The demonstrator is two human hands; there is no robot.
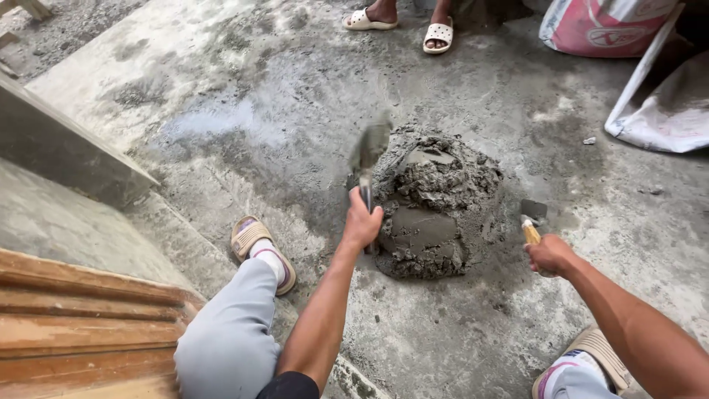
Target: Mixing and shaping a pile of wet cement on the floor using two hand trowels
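A heap of wet grey mortar (432, 203) lies on the concrete floor (244, 96) in front of me. My left hand (362, 222) grips the handle of a trowel (367, 151), whose blurred blade is raised just left of the heap. My right hand (550, 255) holds a second tool with a yellow wooden handle and a small flat blade (532, 214), right of the heap and close to the floor. Both of my arms reach forward from the bottom edge.
My feet in sandals (262, 251) sit left and lower right. Another person's feet in white sandals (402, 22) stand at the top. Sacks (635, 66) lie top right. A concrete step (66, 155) and wooden boards (81, 325) are at left.
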